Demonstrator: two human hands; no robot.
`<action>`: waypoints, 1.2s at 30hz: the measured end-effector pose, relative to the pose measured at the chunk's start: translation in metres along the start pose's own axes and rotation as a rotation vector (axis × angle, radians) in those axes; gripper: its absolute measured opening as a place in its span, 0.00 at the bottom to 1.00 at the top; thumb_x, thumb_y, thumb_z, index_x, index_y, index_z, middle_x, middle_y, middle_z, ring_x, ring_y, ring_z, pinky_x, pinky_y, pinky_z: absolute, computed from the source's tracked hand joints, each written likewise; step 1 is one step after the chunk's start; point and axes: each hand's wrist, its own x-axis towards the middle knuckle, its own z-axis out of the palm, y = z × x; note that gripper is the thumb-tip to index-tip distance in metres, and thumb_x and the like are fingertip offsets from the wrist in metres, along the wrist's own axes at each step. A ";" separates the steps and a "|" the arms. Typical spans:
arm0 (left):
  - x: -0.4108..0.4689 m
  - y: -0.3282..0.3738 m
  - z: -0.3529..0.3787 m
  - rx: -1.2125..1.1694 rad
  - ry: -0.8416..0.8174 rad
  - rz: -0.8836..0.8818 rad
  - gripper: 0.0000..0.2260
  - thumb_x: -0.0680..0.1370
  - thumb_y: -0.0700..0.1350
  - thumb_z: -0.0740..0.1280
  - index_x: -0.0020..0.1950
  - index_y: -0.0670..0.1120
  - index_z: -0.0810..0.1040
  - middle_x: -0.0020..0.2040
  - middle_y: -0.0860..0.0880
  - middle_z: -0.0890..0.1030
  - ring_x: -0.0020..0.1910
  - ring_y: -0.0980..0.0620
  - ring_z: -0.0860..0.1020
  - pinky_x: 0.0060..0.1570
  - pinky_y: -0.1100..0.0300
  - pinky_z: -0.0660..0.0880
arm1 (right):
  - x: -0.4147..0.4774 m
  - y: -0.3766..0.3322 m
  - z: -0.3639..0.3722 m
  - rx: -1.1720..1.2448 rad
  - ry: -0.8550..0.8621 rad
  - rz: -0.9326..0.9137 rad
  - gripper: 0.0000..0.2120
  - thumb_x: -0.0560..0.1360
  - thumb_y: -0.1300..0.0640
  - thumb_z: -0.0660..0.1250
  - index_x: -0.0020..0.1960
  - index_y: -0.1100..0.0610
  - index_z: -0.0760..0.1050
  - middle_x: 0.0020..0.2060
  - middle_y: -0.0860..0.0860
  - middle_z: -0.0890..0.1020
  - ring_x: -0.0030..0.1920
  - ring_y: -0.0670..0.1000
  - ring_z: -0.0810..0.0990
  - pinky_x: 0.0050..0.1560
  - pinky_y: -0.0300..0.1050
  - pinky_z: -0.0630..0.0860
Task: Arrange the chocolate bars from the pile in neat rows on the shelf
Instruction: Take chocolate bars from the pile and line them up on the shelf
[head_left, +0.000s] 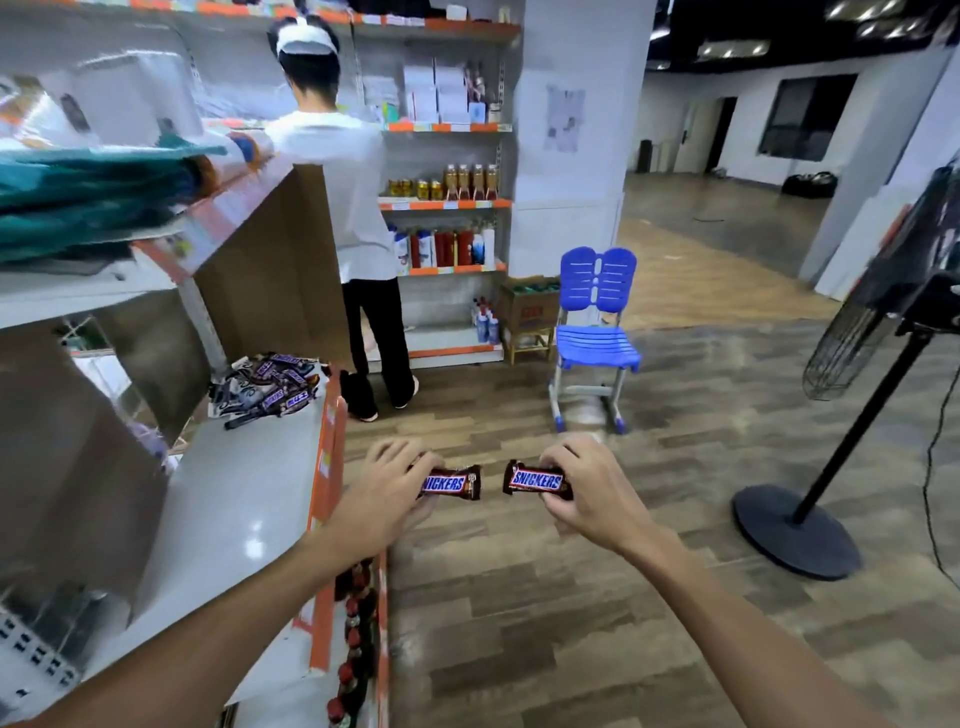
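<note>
My left hand (387, 491) grips a brown Snickers bar (453, 483) by its left end, out over the floor just right of the shelf edge. My right hand (587, 491) grips a second Snickers bar (535, 479) by its right end. The two bars lie end to end with a small gap between them. A pile of chocolate bars (270, 387) lies at the far end of the white shelf (234, 509), to the left of my hands. The near part of that shelf surface is bare.
A person in a white shirt (337, 208) stands at the far shelving with their back to me. A blue chair (595, 332) stands on the wooden floor ahead. A black standing fan (857, 415) is at the right. Red-capped bottles (356, 649) line the shelf below.
</note>
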 end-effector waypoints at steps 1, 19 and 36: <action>0.010 -0.001 0.005 0.009 0.004 0.002 0.15 0.70 0.49 0.73 0.54 0.48 0.75 0.50 0.51 0.75 0.52 0.49 0.74 0.56 0.54 0.68 | 0.007 0.012 0.001 0.005 -0.004 -0.010 0.12 0.64 0.57 0.71 0.46 0.53 0.74 0.41 0.47 0.75 0.44 0.49 0.72 0.45 0.46 0.72; 0.131 -0.097 0.114 0.012 -0.012 -0.126 0.11 0.74 0.50 0.63 0.53 0.47 0.76 0.49 0.51 0.76 0.52 0.50 0.75 0.57 0.55 0.68 | 0.156 0.130 0.088 0.017 -0.070 -0.076 0.11 0.65 0.56 0.71 0.46 0.52 0.74 0.42 0.46 0.74 0.44 0.47 0.70 0.44 0.43 0.70; 0.198 -0.281 0.180 0.008 -0.019 -0.236 0.11 0.73 0.48 0.68 0.53 0.47 0.76 0.51 0.52 0.77 0.54 0.50 0.74 0.59 0.56 0.67 | 0.366 0.162 0.193 0.014 -0.114 -0.178 0.12 0.65 0.56 0.71 0.47 0.53 0.75 0.43 0.47 0.76 0.46 0.48 0.72 0.44 0.41 0.67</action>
